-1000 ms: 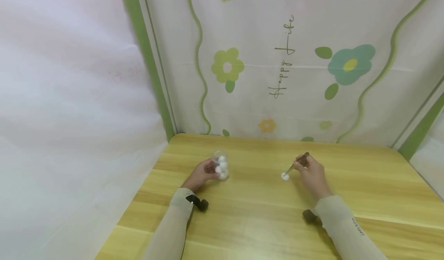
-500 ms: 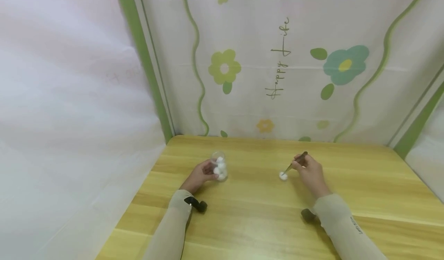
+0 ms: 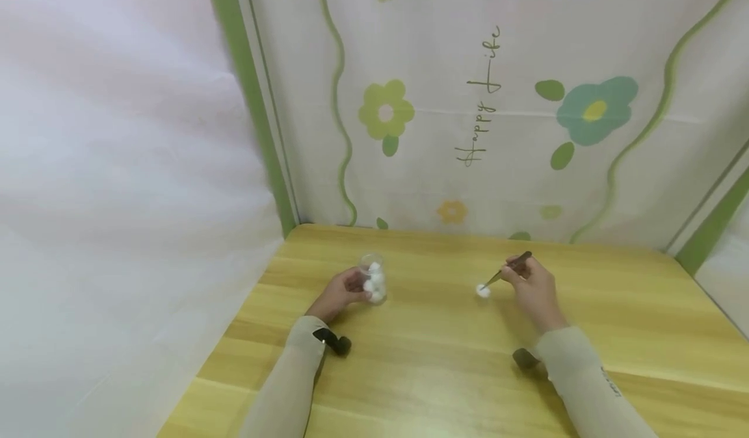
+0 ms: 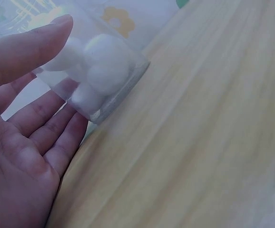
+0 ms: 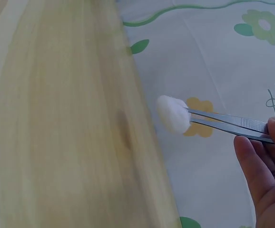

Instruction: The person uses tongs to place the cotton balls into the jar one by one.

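Note:
My left hand (image 3: 339, 294) holds a clear jar (image 3: 371, 269) upright on the table, thumb on the near side and fingers behind it. Several white cotton balls (image 4: 108, 66) fill the lower part of the jar, and its top has no lid. Over on the right, my right hand (image 3: 534, 288) pinches a pair of metal tweezers (image 5: 223, 124) between thumb and fingers. The tips of the tweezers grip a single cotton ball (image 5: 173, 114). In the right wrist view this ball hangs over the table, with a shadow on the wood.
The wooden table (image 3: 427, 373) spans the space below both hands. Behind it hangs a white curtain (image 3: 427, 100) printed with flowers, and a plain white sheet (image 3: 134, 197) borders the left side. Dark wrist-worn cameras (image 3: 341, 346) jut inward from both sleeves.
My right hand has moved slightly up and to the right, tilting the tweezers flatter, and the cotton ball has risen with it. The left hand and the jar keep their place.

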Demonstrator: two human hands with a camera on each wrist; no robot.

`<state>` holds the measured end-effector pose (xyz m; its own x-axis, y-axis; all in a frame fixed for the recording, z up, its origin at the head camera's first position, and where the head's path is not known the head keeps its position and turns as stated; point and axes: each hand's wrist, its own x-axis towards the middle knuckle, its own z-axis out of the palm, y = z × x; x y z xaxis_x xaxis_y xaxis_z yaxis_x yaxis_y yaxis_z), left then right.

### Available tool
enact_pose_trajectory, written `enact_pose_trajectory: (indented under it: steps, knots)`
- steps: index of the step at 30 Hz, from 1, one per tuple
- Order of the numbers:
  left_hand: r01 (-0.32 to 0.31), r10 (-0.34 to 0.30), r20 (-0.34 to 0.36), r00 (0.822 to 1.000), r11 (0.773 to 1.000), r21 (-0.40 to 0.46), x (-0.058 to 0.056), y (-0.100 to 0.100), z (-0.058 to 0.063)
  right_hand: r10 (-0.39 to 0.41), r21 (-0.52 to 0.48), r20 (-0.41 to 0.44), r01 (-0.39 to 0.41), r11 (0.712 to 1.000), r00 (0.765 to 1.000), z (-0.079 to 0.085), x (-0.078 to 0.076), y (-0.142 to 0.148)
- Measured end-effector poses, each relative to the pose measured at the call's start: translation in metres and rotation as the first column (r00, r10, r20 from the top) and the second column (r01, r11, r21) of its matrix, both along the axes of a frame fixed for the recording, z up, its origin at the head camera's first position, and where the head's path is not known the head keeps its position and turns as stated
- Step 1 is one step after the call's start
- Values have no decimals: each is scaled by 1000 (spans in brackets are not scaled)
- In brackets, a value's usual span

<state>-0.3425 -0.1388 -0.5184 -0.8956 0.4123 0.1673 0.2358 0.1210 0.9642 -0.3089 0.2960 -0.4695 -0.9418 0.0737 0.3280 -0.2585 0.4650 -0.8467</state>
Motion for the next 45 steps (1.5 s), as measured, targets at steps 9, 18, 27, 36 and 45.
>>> enact_pose_trajectory:
  steps: [9, 18, 27, 36, 45]
  knots:
    - [2, -2, 19, 1000, 1000, -8, 3, 6, 0, 16, -4, -37, -16, 1000, 999, 17, 2, -9]
    - [28, -27, 44, 999, 1000, -13, 11, 5, 13, 6, -5, -75, -6, 1000, 997, 29, -3, -25]
    - [36, -36, 32, 999, 999, 13, 20, 7, 27, 54, -107, -117, -66, 992, 992, 36, -12, -42]
    - [34, -35, 45, 998, 999, 10, 18, 7, 29, 82, -113, -120, -95, 989, 989, 47, -15, -55]
    - [33, -33, 64, 997, 999, 2, 19, 4, 29, 100, -155, -140, -122, 980, 985, 53, -17, -69]
